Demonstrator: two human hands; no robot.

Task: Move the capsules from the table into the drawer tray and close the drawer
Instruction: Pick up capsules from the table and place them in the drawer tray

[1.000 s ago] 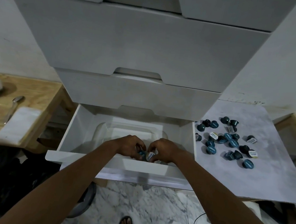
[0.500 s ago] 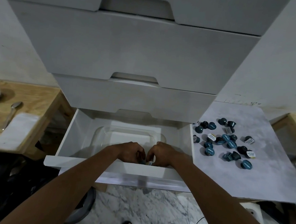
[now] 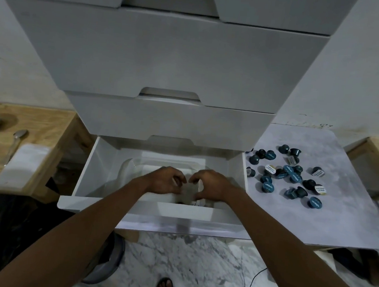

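Observation:
The bottom drawer (image 3: 134, 209) of a white cabinet stands pulled out, with a clear plastic tray (image 3: 126, 168) inside. My left hand (image 3: 167, 180) and my right hand (image 3: 212, 184) hover close together over the tray's front part, fingers curled and apart. A grey blur lies between them. Below it, a few capsules (image 3: 199, 203) rest in the tray, half hidden by the drawer front. Several more dark teal capsules (image 3: 287, 174), some with white lids, lie scattered on the marbled table top (image 3: 336, 209) to the right of the drawer.
Two closed drawers (image 3: 163, 119) overhang the open one. On the left, a wooden table (image 3: 50, 129) carries a spoon (image 3: 18, 136) and a white sheet (image 3: 23, 165). Below are a marble floor, a grey bin (image 3: 106, 263), a thin cable (image 3: 250, 282) and my sandalled feet.
Both hands held capsules over the tray a second ago. Their fingers have since spread apart, and the capsules now lie in the tray below.

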